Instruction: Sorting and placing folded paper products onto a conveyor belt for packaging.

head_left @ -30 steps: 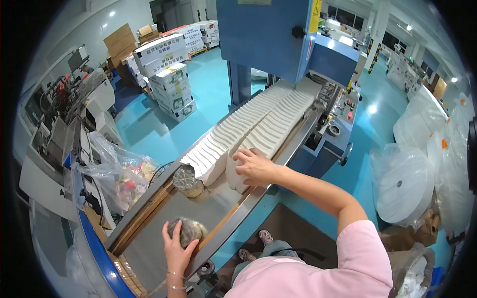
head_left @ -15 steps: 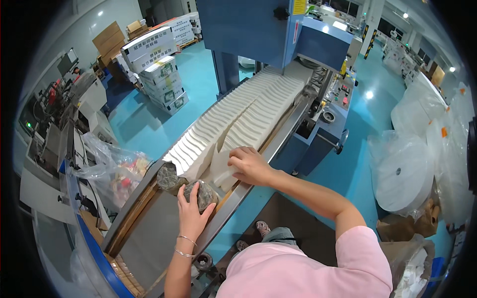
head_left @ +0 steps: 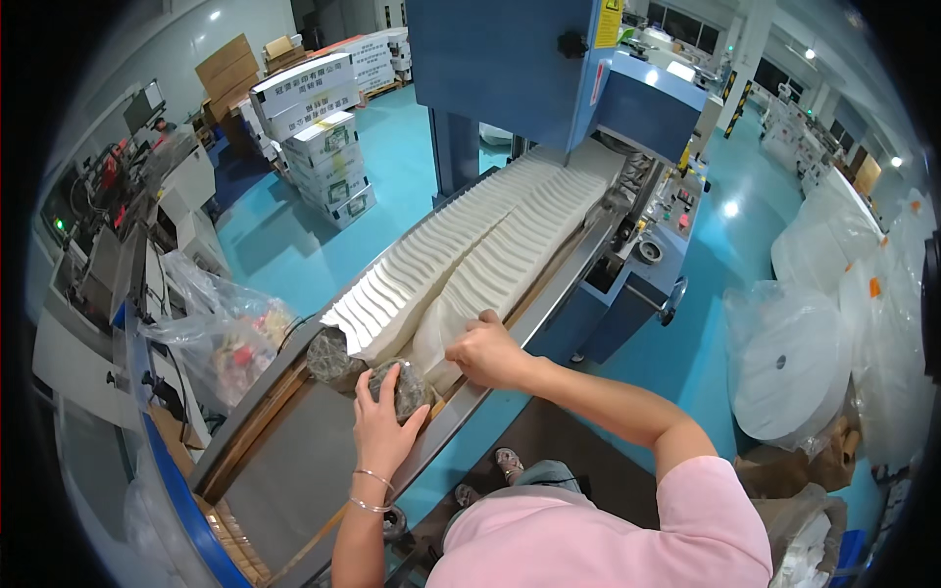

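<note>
Gripping a round, film-wrapped block (head_left: 406, 384) from above, the left hand (head_left: 385, 427) has its fingers spread over the top and its thumb set against the right side; the block stands on the grey metal bed (head_left: 299, 446) of a blue machine (head_left: 500, 73), at the near end of the right row of white sheets (head_left: 520, 255); the right hand (head_left: 487, 355) is beside that same end, its fingers curled in close to the white stack, and whether it pinches a sheet cannot be told. Next to the first block, on its left, a second wrapped block (head_left: 334, 359) sits at the near end of the left row of white sheets (head_left: 417, 274); both rows lie side by side along the bed, their upper edges rippled, and run away under the blue housing. Thin bangles (head_left: 371, 492) circle the left wrist; to the machine's right is a control panel (head_left: 680, 201) with small buttons; on the left hangs a clear plastic bag (head_left: 240, 355) with coloured scraps inside; beyond it white boxes (head_left: 328, 171) are stacked on the blue-green floor (head_left: 284, 250); large white rolls (head_left: 784, 377) in clear film stand at the far right.
</note>
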{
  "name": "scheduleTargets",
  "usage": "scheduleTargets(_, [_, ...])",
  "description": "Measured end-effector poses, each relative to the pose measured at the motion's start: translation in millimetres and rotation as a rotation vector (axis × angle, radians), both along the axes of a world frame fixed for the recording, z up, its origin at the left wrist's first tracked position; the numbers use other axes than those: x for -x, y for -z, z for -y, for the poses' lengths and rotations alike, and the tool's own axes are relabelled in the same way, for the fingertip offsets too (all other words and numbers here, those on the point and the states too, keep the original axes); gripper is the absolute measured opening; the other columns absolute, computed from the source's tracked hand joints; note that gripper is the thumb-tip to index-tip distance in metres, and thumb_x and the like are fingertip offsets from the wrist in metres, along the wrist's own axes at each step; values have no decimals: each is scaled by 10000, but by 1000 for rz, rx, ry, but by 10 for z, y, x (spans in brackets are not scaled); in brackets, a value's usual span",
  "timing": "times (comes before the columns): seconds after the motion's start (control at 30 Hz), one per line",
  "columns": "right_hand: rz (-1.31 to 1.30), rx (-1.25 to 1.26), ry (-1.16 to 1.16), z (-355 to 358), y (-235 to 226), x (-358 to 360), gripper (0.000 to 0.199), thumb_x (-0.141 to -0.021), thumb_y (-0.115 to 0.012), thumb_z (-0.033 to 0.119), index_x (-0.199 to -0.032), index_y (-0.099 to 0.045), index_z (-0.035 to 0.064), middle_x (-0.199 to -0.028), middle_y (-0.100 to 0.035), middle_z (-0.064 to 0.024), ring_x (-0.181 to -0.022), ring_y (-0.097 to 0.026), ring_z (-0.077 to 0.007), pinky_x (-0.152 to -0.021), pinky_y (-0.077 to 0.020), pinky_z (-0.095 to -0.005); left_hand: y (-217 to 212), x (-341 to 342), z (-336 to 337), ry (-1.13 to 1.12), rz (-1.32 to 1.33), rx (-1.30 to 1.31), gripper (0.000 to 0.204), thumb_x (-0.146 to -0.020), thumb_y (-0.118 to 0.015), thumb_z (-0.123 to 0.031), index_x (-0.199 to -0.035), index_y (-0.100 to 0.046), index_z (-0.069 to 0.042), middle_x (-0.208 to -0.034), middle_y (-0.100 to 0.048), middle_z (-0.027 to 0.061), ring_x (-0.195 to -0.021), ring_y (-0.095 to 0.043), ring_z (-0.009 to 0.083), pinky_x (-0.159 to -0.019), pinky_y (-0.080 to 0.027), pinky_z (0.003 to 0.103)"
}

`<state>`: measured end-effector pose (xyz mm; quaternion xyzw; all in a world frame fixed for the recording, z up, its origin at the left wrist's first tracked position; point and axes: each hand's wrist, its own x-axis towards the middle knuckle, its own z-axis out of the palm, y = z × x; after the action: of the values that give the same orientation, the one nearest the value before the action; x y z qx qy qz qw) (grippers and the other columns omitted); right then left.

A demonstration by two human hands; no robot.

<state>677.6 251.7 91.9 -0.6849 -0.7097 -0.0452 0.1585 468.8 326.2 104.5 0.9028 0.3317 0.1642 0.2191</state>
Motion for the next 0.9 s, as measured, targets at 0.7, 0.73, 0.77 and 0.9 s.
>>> scheduleTargets(0.7, [-687, -50, 110, 101, -294, 398, 274, -796, -646, 197, -663, -557, -25, -530, -543, -125, -472, -571, -204, -460, -438, -300, 4, 281, 68, -143, 38, 27, 642, -697, -701, -282, -1270, -428, -180, -1304, -320, 159, -1132, -409, 384, -887, -407, 451])
scheduleTargets(0.73, [-686, -37, 107, 104, -270, 404, 274, -796, -646, 197, -663, -557, -25, -530, -543, -125, -472, -571, -204, -460, -438, -300, 24, 287, 64, -150, 38, 38, 642, -697, -701, -282, -1270, -428, -180, -1304, -320, 159, -1132, -409, 384, -887, -407, 451])
scheduleTargets(0.77, [-671, -30, 151, 102, -243, 412, 264, -796, -648, 177, -664, -549, -29, -523, -531, -112, -481, -568, -160, -459, -431, -277, 48, 292, 59, -148, 53, 18, 644, -694, -704, -287, -1268, -431, -183, -1309, -316, 155, -1128, -407, 380, -868, -423, 454])
scheduleTargets(0.9, [-901, -78, 194, 103, -66, 481, 164, -786, -624, 77, -708, -532, -34, -554, -536, -54, -508, -517, -71, -473, -414, -228, 70, 317, 44, -157, 76, -12, 649, -685, -715, -288, -1263, -436, -191, -1317, -311, 146, -1131, -398, 373, -844, -446, 451])
